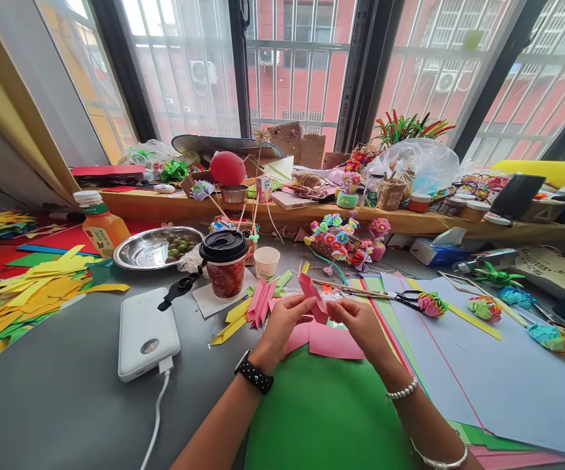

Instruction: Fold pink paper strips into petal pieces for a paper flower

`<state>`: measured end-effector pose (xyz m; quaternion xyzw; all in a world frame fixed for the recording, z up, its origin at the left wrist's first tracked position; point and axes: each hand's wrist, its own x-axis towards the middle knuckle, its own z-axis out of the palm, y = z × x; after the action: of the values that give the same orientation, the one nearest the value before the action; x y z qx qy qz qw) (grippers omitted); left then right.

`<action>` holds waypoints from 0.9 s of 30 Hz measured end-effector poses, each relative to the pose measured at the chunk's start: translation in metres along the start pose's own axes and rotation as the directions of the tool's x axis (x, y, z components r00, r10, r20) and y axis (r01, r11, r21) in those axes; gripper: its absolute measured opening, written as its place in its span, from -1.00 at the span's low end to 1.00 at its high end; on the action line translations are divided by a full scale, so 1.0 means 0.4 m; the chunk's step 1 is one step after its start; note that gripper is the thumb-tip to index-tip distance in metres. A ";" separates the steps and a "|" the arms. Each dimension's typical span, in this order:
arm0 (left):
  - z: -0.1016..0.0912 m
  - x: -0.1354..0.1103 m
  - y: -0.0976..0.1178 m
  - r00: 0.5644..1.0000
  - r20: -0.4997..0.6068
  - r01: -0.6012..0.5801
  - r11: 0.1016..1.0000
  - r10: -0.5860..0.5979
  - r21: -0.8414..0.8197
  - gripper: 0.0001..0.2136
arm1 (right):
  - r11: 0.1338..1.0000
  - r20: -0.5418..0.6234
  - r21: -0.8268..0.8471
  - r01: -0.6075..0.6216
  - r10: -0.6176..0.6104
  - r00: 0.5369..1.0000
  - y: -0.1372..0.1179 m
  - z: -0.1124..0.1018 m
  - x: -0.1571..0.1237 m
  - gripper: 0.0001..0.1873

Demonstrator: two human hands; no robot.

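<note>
Between the thumb and fingers of my left hand (282,323) is a folded piece of pink paper (312,297), held tilted. My right hand (358,321) is closed in a pinch at the right edge of the same paper; its fingertips partly hide the contact. Pink paper rectangles (336,342) lie just below both hands, at the top of a large green sheet (328,411). To the left of my left hand are folded pink paper pieces (261,303) and folded yellow strips (231,324). Scissors (403,298) rest on paper sheets to the right.
A lidded coffee cup (226,274), paper cup (267,263) and steel plate (132,254) stand behind. A white power bank (147,333) with its cable lies left, near cut strips (51,287). White paper (502,385) and folded paper balls (483,308) are right.
</note>
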<state>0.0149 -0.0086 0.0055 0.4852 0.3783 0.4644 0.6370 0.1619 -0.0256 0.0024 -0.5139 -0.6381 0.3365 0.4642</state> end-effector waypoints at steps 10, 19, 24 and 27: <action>0.002 0.001 -0.001 0.998 0.067 0.016 1.000 -0.014 -0.021 -0.77 | 0.969 0.238 0.164 -0.183 0.141 0.961 -0.008 -0.003 -0.003 -0.71; 0.003 0.006 -0.007 0.999 0.038 -0.012 0.999 0.010 0.047 -0.76 | 0.970 0.236 0.090 -0.227 0.201 0.951 -0.007 -0.005 -0.001 -0.72; 0.005 0.005 -0.007 1.000 0.010 -0.012 0.998 0.012 0.059 -0.77 | 0.972 0.255 0.062 -0.226 0.204 0.945 -0.007 0.003 -0.003 -0.72; 0.005 0.003 -0.004 1.000 0.010 0.006 0.999 -0.007 0.041 -0.77 | 0.976 0.292 0.064 -0.206 0.179 0.939 -0.002 0.001 -0.002 -0.71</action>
<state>0.0176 -0.0080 0.0043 0.4994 0.3861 0.4518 0.6304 0.1611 -0.0265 0.0029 -0.4980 -0.6283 0.4802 0.3559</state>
